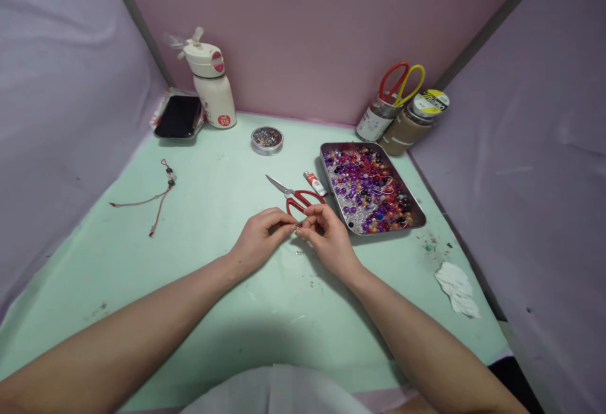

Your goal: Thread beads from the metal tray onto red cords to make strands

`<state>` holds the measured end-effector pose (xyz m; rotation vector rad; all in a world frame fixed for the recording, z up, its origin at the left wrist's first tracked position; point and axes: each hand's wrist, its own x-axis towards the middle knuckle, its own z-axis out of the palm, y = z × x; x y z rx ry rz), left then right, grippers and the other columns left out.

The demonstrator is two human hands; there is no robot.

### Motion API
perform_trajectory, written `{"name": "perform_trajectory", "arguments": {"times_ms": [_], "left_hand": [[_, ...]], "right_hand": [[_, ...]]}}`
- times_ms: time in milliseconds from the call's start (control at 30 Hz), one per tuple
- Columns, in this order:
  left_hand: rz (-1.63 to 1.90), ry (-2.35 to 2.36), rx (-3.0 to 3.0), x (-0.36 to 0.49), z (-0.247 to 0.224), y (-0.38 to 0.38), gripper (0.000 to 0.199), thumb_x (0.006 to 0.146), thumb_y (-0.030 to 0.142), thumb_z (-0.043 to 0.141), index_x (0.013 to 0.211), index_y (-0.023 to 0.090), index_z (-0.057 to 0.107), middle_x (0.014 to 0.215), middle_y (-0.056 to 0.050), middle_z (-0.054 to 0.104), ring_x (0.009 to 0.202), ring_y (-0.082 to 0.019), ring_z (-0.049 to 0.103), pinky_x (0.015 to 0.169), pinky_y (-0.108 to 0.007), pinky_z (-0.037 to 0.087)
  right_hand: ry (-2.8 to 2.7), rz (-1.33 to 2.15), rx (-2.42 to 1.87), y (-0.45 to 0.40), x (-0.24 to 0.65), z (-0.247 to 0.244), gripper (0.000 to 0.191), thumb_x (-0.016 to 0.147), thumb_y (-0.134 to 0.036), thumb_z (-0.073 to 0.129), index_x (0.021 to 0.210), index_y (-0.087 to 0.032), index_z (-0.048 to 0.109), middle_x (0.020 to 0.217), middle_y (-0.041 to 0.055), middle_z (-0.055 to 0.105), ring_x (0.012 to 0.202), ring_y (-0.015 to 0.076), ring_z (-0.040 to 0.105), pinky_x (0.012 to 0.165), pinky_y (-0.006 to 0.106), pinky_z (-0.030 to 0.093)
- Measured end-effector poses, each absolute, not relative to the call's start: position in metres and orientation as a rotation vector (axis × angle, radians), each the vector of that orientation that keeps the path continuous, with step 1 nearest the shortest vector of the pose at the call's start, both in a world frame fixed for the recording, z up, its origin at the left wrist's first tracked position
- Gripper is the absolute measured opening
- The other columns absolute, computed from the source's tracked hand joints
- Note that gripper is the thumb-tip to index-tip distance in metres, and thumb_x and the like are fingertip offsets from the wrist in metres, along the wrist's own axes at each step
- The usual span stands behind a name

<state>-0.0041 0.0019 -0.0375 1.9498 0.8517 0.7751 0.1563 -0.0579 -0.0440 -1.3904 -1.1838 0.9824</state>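
My left hand [264, 237] and my right hand [329, 237] meet fingertip to fingertip over the middle of the table. Both are closed in a pinch; whatever sits between the fingertips is too small to make out. Just beyond them lie red-handled scissors [303, 199], blades pointing left and partly hidden by my fingers. A few tiny rings [299, 253] rest on the table below my fingertips. Right of my right hand is a metal tray [337, 202] of purple, clear, black and orange beads [364, 190]. A small red and white tube [315, 183] lies between scissors and tray.
A red cord bracelet with dark beads [171, 182] lies at left. Behind stand a white bottle [215, 95], a phone [178, 116] in a tray, and a round case [267, 139]. Two jars [376, 120], one holding scissors, stand back right; a crumpled tissue [457, 289] lies right.
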Motion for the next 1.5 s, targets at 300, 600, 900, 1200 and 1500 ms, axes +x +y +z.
{"name": "perform_trajectory", "arguments": {"times_ms": [300, 600, 900, 1200, 1500], "left_hand": [[0.763, 0.798, 1.974, -0.004, -0.037, 0.001, 0.014, 0.084, 0.027, 0.057, 0.086, 0.021, 0.069, 0.083, -0.004, 0.067, 0.079, -0.016, 0.060, 0.074, -0.030, 0.046], [0.759, 0.857, 1.847, -0.004, -0.035, 0.000, 0.012, 0.080, 0.028, 0.061, 0.083, 0.021, 0.070, 0.083, -0.003, 0.069, 0.079, -0.016, 0.061, 0.074, -0.029, 0.046], [0.735, 0.853, 1.582, -0.006, -0.030, -0.001, 0.018, 0.077, 0.034, 0.063, 0.080, 0.019, 0.071, 0.084, -0.004, 0.072, 0.081, -0.017, 0.064, 0.078, -0.031, 0.049], [0.745, 0.862, 1.503, -0.007, -0.028, -0.001, 0.023, 0.080, 0.038, 0.061, 0.082, 0.017, 0.071, 0.084, -0.005, 0.071, 0.083, -0.017, 0.063, 0.080, -0.031, 0.048], [0.780, 0.790, 1.067, -0.001, -0.026, -0.004, 0.024, 0.077, 0.038, 0.067, 0.081, 0.014, 0.067, 0.081, -0.006, 0.069, 0.070, -0.013, 0.062, 0.065, -0.025, 0.050]], "right_hand": [[-1.142, 1.095, -1.349, -0.054, 0.158, -0.038, 0.028, 0.068, -0.029, 0.072, 0.088, -0.020, 0.054, 0.066, -0.0051, 0.056, 0.055, 0.0093, 0.046, 0.057, 0.026, 0.040], [-1.167, 1.028, -1.381, -0.056, 0.157, -0.037, 0.022, 0.068, -0.035, 0.072, 0.070, -0.019, 0.057, 0.065, -0.0035, 0.056, 0.060, 0.0104, 0.047, 0.059, 0.026, 0.040], [-1.080, 1.080, -1.306, -0.059, 0.153, -0.038, 0.019, 0.070, -0.033, 0.072, 0.070, -0.020, 0.058, 0.067, -0.0034, 0.057, 0.061, 0.0104, 0.049, 0.061, 0.026, 0.041], [-1.120, 0.987, -1.343, -0.061, 0.153, -0.033, 0.014, 0.071, -0.030, 0.070, 0.070, -0.020, 0.060, 0.068, -0.0025, 0.058, 0.063, 0.0112, 0.050, 0.063, 0.027, 0.042], [-1.363, 0.698, -1.350, -0.064, 0.154, -0.029, 0.007, 0.079, -0.023, 0.063, 0.072, -0.021, 0.063, 0.073, -0.0012, 0.058, 0.069, 0.0129, 0.052, 0.065, 0.028, 0.042]]}}
